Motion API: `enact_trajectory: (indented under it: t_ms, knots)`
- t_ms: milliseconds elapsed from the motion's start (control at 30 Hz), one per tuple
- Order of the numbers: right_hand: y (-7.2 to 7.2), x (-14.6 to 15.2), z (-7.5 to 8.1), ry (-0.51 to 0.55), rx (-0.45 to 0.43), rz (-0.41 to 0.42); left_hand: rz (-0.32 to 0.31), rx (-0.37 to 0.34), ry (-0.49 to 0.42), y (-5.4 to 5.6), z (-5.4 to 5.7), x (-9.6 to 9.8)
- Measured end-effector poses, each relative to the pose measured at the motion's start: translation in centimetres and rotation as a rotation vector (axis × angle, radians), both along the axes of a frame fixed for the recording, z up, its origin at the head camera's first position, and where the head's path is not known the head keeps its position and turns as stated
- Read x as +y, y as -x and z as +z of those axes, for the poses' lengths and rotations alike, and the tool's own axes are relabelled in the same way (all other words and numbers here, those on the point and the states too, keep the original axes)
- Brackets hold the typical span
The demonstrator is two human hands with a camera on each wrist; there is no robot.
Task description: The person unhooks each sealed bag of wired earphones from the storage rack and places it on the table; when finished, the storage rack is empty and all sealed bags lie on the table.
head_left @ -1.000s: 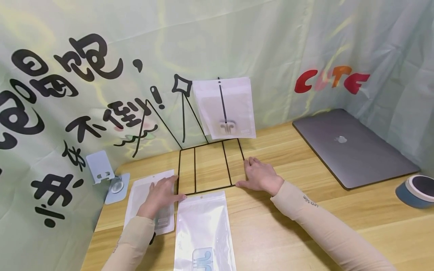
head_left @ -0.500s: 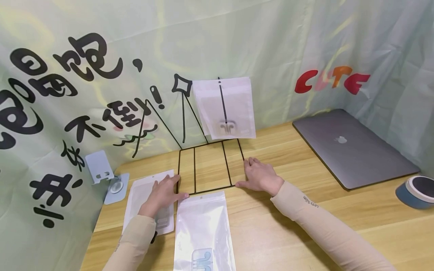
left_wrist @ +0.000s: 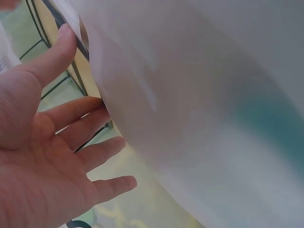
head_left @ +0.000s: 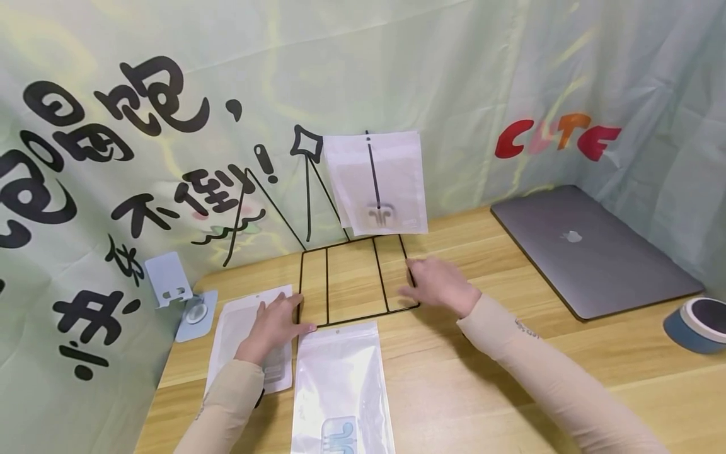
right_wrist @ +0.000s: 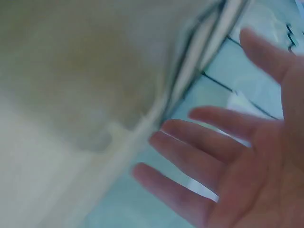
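Head view: our left hand (head_left: 274,323) and right hand (head_left: 441,285) are loosely spread at the wire rack (head_left: 327,284), gripping nothing; we'd probably nudge both sides evenly.

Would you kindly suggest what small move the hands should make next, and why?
Perhaps the left hand should pinch the front packet by its top edge: the thumb lies beside that edge, which has a punched hole, and the rack has bare left hooks.

Reaches in with sleeved left arm (head_left: 224,403) from 7 o'clock and right arm (head_left: 547,366) from 4 in the head view. Spreads left hand (head_left: 275,323) with thumb (head_left: 306,328) toward 3 o'clock; holds right hand (head_left: 441,284) loosely extended with fingers (right_wrist: 190,156) parted.
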State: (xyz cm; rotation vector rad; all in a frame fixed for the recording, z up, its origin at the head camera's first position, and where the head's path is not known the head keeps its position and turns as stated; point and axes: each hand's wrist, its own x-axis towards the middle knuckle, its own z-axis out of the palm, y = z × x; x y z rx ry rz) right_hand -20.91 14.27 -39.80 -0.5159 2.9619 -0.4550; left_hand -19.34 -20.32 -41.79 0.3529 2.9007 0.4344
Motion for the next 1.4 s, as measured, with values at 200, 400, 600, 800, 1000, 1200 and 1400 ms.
enact_trajectory:
  t_ms: [200,400,600,800,1000,1200,1400]
  knots:
    - [1.5,1.4,3.7,0.199,0.367,-0.129,0.005,-0.003,0.005,0.0,0.2,0.2]
    - [2.4,2.4,6.0,0.359,0.624,-0.191,0.009,-0.011,0.014,0.0,0.3,0.2]
    - [3.3,2.8,6.7,0.515,0.681,-0.226,0.005,-0.018,0.014,0.0,0.1,0.0]
    - [3.8,2.9,6.9,0.568,0.620,-0.258,-0.001,-0.003,0.017,-0.1,0.1,0.1]
    - [4.2,2.7,6.5,0.595,0.592,-0.255,0.001,-0.003,0.024,-0.3,0.2,0.2]
    - [4.6,2.5,6.5,0.640,0.557,-0.278,0.004,-0.003,0.028,-0.2,0.2,0.2]
    - [4.7,2.3,6.6,0.634,0.539,-0.285,0.000,-0.002,0.029,-0.3,0.1,0.2]
